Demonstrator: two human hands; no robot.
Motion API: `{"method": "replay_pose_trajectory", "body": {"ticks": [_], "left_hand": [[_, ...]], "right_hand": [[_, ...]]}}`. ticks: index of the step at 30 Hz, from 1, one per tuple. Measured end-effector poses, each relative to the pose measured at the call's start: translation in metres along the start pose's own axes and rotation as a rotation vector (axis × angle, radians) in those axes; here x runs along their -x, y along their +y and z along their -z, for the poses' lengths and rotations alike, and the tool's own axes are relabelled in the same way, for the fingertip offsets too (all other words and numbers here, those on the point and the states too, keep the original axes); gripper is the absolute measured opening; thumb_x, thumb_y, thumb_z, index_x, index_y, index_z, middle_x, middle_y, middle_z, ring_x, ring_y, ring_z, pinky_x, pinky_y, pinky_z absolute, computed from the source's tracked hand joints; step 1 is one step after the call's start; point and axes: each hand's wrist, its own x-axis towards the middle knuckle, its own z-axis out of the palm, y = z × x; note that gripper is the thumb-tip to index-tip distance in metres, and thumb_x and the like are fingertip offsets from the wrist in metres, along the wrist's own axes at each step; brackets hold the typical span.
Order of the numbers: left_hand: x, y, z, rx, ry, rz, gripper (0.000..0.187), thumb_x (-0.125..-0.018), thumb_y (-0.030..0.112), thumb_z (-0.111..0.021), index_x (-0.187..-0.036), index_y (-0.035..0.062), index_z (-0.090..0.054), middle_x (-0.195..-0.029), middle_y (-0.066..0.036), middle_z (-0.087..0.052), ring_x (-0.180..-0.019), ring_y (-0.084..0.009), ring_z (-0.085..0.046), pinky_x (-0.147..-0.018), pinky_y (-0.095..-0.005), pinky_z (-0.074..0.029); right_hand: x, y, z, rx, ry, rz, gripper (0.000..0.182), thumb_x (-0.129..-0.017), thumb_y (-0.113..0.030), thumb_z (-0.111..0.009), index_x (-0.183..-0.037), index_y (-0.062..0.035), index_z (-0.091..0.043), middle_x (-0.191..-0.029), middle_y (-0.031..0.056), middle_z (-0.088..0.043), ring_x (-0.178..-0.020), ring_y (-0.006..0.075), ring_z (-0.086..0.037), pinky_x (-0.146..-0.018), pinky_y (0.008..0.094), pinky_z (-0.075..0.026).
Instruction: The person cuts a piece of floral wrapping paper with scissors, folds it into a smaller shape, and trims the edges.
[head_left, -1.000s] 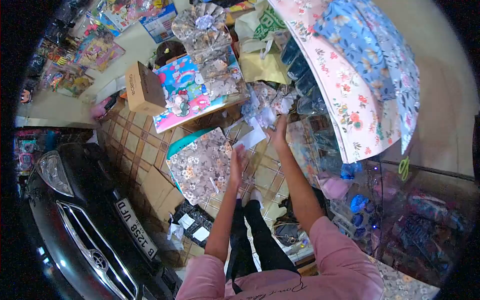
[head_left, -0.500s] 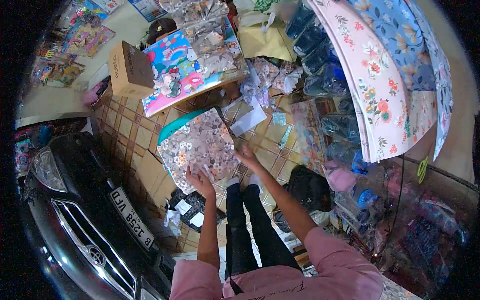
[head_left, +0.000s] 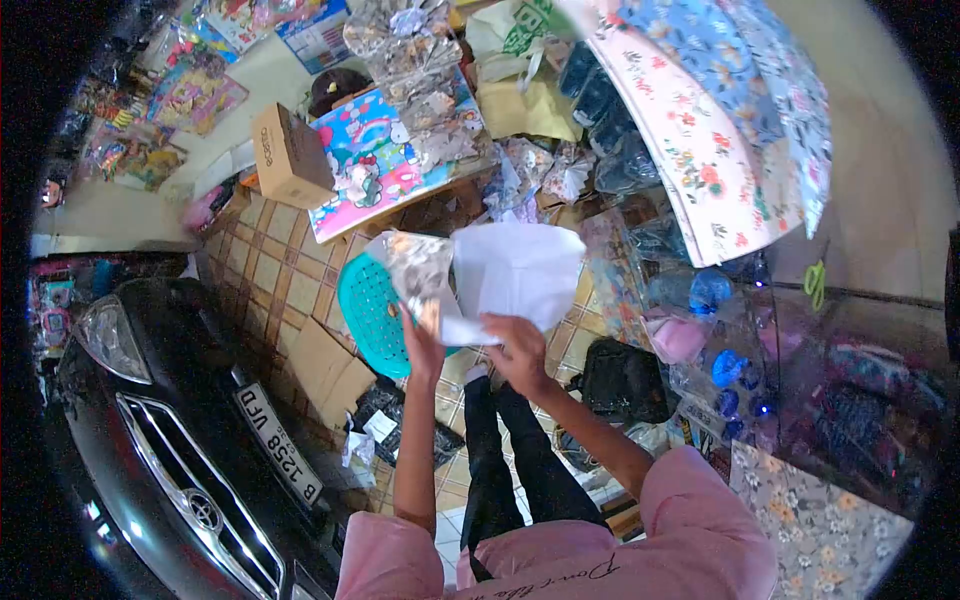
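A floral-printed sheet (head_left: 418, 275) is up in front of me, bent so that its plain white back (head_left: 520, 275) faces up on the right side. My left hand (head_left: 422, 345) grips the near edge of the printed part. My right hand (head_left: 518, 350) has its fingers curled on the near edge of the white part, close to the left hand. Below and to the left of the sheet is a turquoise plastic piece with holes (head_left: 370, 310), partly covered by it.
A low table with a cartoon-printed top (head_left: 375, 170) stands ahead, beside a cardboard box (head_left: 290, 155). A black car (head_left: 190, 420) is on the left. Patterned sheets (head_left: 700, 130) hang on the right, near green scissors (head_left: 815, 285). A black bag (head_left: 625, 380) lies on the floor.
The floral sheet has been lifted off the turquoise piece and bent over, showing its white back. My right hand has moved nearer the left and closed on the sheet.
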Motion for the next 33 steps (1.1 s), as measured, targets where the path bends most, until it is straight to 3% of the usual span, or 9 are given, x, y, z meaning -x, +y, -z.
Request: {"method": "replay_pose_trajectory", "body": {"ticks": [4,6,9,10,14,17,21,26,33], "left_hand": [[0.040,0.049,-0.034,-0.049,0.019,-0.043,0.070,-0.088,0.063,-0.039,-0.134,0.0102,-0.038,-0.122,-0.009,-0.052,-0.104,-0.0212,-0.056,-0.082,-0.0343,-0.049],[0.055,0.060,-0.029,0.000,-0.040,-0.030,0.062,-0.088,0.052,-0.053,-0.132,0.0097,-0.040,-0.113,-0.007,-0.056,-0.088,-0.0161,-0.060,-0.063,-0.0263,-0.050],[0.060,0.044,-0.026,-0.620,0.088,-0.527,0.057,-0.084,0.029,-0.067,-0.130,0.0067,-0.041,-0.107,-0.007,-0.059,-0.081,-0.0129,-0.060,-0.057,-0.0234,-0.047],[0.064,0.052,-0.023,-0.519,0.013,-0.328,0.058,-0.078,0.009,-0.070,-0.129,0.0038,-0.042,-0.105,-0.006,-0.059,-0.084,-0.0115,-0.060,-0.059,-0.0221,-0.047],[0.062,0.046,-0.002,-0.139,0.160,-0.216,0.046,-0.080,0.006,-0.065,-0.122,0.0034,-0.047,-0.098,-0.003,-0.061,-0.082,-0.0114,-0.060,-0.057,-0.0223,-0.046],[0.044,0.043,0.053,0.011,0.136,-0.085,0.034,-0.079,0.008,-0.065,-0.110,0.0032,-0.053,-0.093,-0.004,-0.062,-0.080,-0.0134,-0.061,-0.059,-0.0236,-0.048],[0.081,0.082,0.015,0.112,0.077,-0.118,0.021,-0.077,0.011,-0.061,-0.096,0.0030,-0.058,-0.087,-0.006,-0.062,-0.080,-0.0204,-0.061,-0.073,-0.0333,-0.051],[0.112,0.121,-0.016,0.415,-0.179,-0.058,0.034,-0.084,0.011,-0.052,-0.115,-0.0020,-0.055,-0.110,-0.014,-0.063,-0.098,-0.0280,-0.062,-0.090,-0.0405,-0.047],[0.181,0.156,-0.088,0.371,-0.268,-0.253,0.040,-0.092,0.028,-0.046,-0.120,0.0015,-0.054,-0.114,-0.012,-0.061,-0.102,-0.0276,-0.059,-0.093,-0.0401,-0.045]], "right_hand": [[0.010,-0.031,0.007,0.019,-0.098,0.100,0.022,-0.065,0.003,-0.065,-0.084,-0.0052,-0.059,-0.105,0.0074,-0.065,-0.090,0.0264,-0.063,-0.078,0.0375,-0.049],[0.015,-0.039,0.009,0.017,-0.136,0.071,0.022,-0.065,0.004,-0.064,-0.085,-0.0048,-0.059,-0.104,0.0068,-0.065,-0.088,0.0262,-0.063,-0.076,0.0367,-0.050],[0.025,-0.043,-0.004,0.035,-0.105,0.049,0.021,-0.065,0.003,-0.063,-0.085,-0.0040,-0.059,-0.101,0.0065,-0.066,-0.087,0.0264,-0.063,-0.075,0.0366,-0.050],[0.032,-0.045,-0.008,0.024,-0.206,-0.013,0.026,-0.066,0.001,-0.063,-0.092,-0.0042,-0.059,-0.106,0.0080,-0.064,-0.092,0.0270,-0.062,-0.078,0.0379,-0.050],[0.053,-0.038,-0.016,-0.008,-0.596,-0.028,0.050,-0.073,-0.007,-0.065,-0.121,-0.0092,-0.051,-0.129,0.0120,-0.050,-0.116,0.0298,-0.049,-0.096,0.0414,-0.039],[0.064,-0.038,-0.004,-0.013,-0.649,-0.040,0.054,-0.076,-0.015,-0.068,-0.126,-0.0109,-0.048,-0.132,0.0150,-0.045,-0.121,0.0332,-0.044,-0.101,0.0429,-0.034],[0.060,-0.042,0.030,-0.054,-0.403,-0.228,0.058,-0.078,-0.022,-0.070,-0.129,-0.0115,-0.044,-0.134,0.0189,-0.042,-0.123,0.0357,-0.041,-0.104,0.0426,-0.032],[0.027,-0.054,0.092,0.048,-0.002,-0.252,0.067,-0.078,-0.023,-0.071,-0.133,-0.0050,-0.038,-0.133,0.0185,-0.042,-0.125,0.0328,-0.040,-0.105,0.0391,-0.031],[0.005,-0.110,0.163,-0.214,0.164,-0.277,0.073,-0.076,-0.022,-0.074,-0.135,-0.0024,-0.035,-0.138,0.0133,-0.038,-0.129,0.0267,-0.035,-0.105,0.0391,-0.030]]}}
